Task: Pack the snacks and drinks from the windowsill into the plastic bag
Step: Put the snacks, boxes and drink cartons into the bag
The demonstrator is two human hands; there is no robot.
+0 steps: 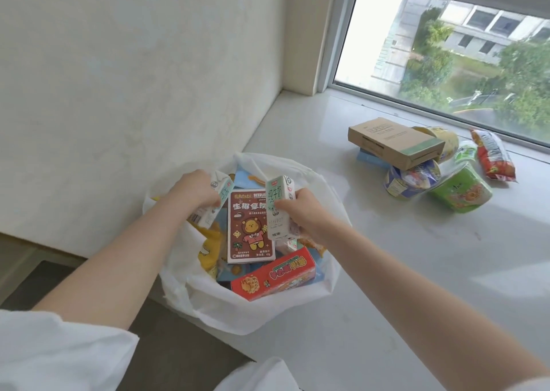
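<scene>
Milk cartons sit over the open plastic bag (pixel 208 301): left hand (pixel 196 192) grips one carton (pixel 218 200), right hand (pixel 300 212) fingers wrap the other carton (pixel 278 209). Both look stiff, probably fairly heavy, best held across flat sides.

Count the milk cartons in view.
2. One milk carton is gripped by the left hand over the plastic bag; the other milk carton is held upright by the right hand. More may be buried inside.

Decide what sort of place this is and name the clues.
Probably a room in an upper-floor flat: a wide stone windowsill, a window looking down on trees and buildings, and a plain wall.
</scene>
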